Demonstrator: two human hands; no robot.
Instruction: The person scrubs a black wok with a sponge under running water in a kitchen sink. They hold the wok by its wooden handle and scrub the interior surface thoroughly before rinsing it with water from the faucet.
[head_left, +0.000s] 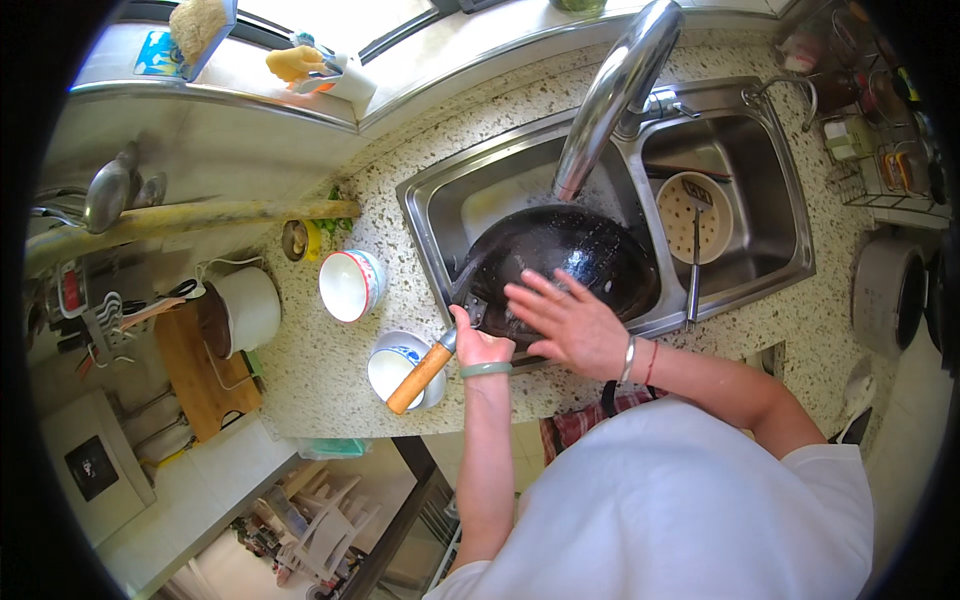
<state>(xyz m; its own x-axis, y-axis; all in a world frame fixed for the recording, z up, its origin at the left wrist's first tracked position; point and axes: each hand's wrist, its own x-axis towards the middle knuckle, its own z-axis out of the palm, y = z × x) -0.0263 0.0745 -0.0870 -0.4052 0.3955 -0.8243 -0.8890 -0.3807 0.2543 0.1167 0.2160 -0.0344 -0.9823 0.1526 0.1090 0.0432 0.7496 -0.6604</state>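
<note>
A black wok (610,245) lies tilted in the left basin of the steel sink (425,215), wet and shiny below the faucet (610,105). Its wooden handle (418,380) points out over the counter toward the lower left. My left hand (482,342), with a green bangle at the wrist, closes around the metal neck where the handle joins the wok. Flat and with fingers spread, my right hand (575,325) is over the wok's near side; I cannot tell whether it touches the surface. Whether the wok's inside or outside faces up is unclear.
A cream colander (675,225) and a slotted turner (695,250) are in the right basin. Bowls stand left of the sink: one red-rimmed (350,287), others blue-patterned (385,375) under the wok's handle. A white pot (248,310) and wooden board (200,375) are farther left.
</note>
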